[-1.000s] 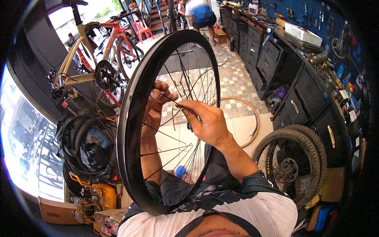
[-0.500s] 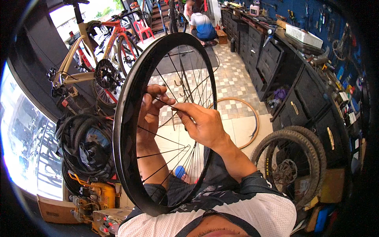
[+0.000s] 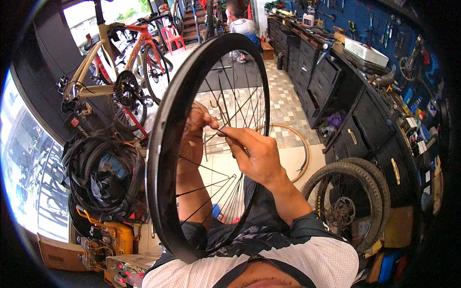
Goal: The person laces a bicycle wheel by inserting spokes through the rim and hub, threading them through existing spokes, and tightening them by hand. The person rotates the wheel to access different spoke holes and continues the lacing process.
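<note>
A black bicycle wheel point(image 3: 165, 129) stands upright in front of me, its deep rim leaning over my lap and thin black spokes running across it. My left hand point(image 3: 196, 120) reaches around the far left side and is partly hidden by the rim. Its fingers are closed on a thin black spoke point(image 3: 221, 131) inside the wheel. From the right, my right hand point(image 3: 255, 154) pinches the same spoke between thumb and index finger, close to the left fingertips. The spoke's ends are hard to make out.
Two knobby tyred wheels point(image 3: 343, 201) lean at the right by dark drawer cabinets point(image 3: 355, 129). A tan tyre point(image 3: 305, 149) lies on the tiled floor. Bicycles point(image 3: 103, 57), coiled black tyres point(image 3: 103, 175) and a yellow machine point(image 3: 117, 237) stand left. A person point(image 3: 244, 29) crouches far back.
The wheel and both hands have shifted slightly right. My left fingers have drawn closer together, still meeting my right fingertips at the spoke. The person at the back has changed posture.
</note>
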### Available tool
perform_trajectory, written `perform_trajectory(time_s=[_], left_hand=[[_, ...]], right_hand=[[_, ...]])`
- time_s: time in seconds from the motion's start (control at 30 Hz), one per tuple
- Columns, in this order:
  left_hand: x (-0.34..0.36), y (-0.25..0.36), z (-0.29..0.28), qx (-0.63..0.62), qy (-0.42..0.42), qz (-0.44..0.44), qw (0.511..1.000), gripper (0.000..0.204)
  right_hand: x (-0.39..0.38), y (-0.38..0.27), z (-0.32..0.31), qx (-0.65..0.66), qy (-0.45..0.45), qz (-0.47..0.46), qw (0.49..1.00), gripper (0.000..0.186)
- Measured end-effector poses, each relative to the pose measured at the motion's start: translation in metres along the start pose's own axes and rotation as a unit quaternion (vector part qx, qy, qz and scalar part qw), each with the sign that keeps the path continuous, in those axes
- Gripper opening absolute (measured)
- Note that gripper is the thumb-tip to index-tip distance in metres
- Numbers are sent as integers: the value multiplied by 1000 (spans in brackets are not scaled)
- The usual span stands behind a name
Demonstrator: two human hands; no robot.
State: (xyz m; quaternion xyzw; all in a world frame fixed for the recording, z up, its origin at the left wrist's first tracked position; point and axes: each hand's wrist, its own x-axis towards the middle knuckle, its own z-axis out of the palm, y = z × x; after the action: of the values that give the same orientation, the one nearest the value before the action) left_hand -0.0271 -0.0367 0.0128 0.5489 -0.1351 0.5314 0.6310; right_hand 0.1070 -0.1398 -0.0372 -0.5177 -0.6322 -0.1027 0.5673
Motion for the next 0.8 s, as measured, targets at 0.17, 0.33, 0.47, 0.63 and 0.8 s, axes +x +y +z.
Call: perform_trajectory(time_s=[0.17, 0.33, 0.47, 0.63, 0.8], left_hand=[[-8, -1, 2, 43, 58, -6, 997, 24], [-10, 3, -1, 105, 118, -1, 987, 35], [-7, -3, -9, 100, 116, -3, 988, 35], [-6, -13, -24, 126, 151, -30, 980, 39], [-3, -14, -13, 140, 152, -72, 976, 37]], right_hand=[[-3, 8, 10, 15, 16, -9, 1000, 24], [-2, 5, 15, -1, -1, -7, 1000, 24], [-6, 10, 19, -13, -13, -10, 1000, 23], [-6, 13, 27, -5, 5, -30, 1000, 22], [-4, 14, 31, -9, 3, -23, 1000, 24]])
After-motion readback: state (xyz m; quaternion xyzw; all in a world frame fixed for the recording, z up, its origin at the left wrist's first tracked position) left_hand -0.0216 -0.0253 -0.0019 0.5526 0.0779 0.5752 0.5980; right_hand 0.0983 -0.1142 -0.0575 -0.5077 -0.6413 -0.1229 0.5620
